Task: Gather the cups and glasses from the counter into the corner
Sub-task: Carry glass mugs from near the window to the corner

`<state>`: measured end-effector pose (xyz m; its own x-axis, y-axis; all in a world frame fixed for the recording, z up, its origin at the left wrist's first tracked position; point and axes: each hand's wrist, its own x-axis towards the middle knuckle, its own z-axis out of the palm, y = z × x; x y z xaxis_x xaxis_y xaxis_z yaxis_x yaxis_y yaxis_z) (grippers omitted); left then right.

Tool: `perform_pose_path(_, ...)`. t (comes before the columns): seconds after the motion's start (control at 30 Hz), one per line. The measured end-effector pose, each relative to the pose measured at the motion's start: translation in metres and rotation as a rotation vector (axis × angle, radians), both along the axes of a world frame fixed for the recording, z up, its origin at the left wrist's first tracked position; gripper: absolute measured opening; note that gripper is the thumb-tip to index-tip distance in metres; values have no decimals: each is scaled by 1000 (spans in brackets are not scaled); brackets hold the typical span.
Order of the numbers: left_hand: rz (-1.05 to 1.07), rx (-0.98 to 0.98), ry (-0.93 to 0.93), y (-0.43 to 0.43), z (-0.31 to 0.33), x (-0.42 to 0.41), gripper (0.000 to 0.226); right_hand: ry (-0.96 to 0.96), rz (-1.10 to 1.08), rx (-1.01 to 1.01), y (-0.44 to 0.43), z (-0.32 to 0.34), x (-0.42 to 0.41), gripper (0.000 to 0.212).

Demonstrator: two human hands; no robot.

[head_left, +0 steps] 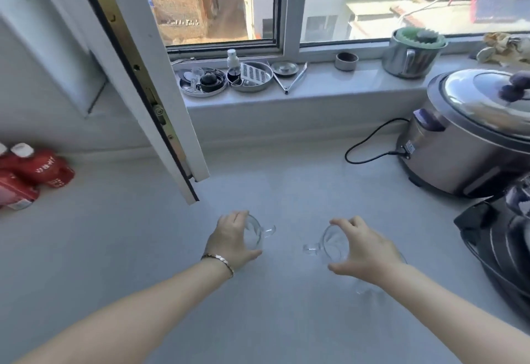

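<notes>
Two clear glass mugs stand on the pale grey counter [143, 249]. My left hand [229, 239] wraps around the left glass mug [255, 233] from its left side, and the mug's handle points right. My right hand [365, 249] curls over the right glass mug [332, 243], whose handle points left. Another clear glass [370, 289] shows faintly under my right wrist, mostly hidden. The counter's far left corner holds red bottles.
An open window sash [160, 100] juts over the counter's middle. Red bottles [31, 174] lie at the left wall. A steel rice cooker [470, 134] with a black cord [370, 145] stands right, a dark appliance [504, 243] before it. Metal dishes line the windowsill [329, 85].
</notes>
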<state>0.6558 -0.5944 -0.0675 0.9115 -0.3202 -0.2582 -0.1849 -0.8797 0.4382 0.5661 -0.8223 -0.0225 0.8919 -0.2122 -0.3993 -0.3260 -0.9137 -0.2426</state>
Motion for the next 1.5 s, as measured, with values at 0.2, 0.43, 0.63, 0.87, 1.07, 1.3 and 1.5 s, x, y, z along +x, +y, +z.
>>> perform_pose_path(0.2, 262, -51, -37, 41, 37, -125, 89, -32, 320, 63, 40, 14, -21, 81)
perform_pose_path(0.43, 638, 46, -134, 124, 59, -263, 79, -89, 746, 114, 159, 34, -66, 84)
perform_pose_path(0.63, 1012, 156, -125, 233, 80, -414, 82, -94, 1179, 125, 314, 54, -158, 81)
perform_pose_path(0.87, 1475, 231, -202, 354, 79, -627, 68, -54, 1540, 140, 499, 57, -313, 83)
perform_pose_path(1.07, 1718, 278, -54, 451, 81, -797, 62, -5, 1696, 117, 645, 53, -450, 81)
perform_pose_path(1.3, 1998, 269, 92, 522, 75, -922, 67, 23, 1886, 108, 764, 46, -563, 84)
perform_pose_path(1.5, 2208, 248, 176, 558, 58, -970, 72, 43, 2102, 105, 822, 32, -620, 85)
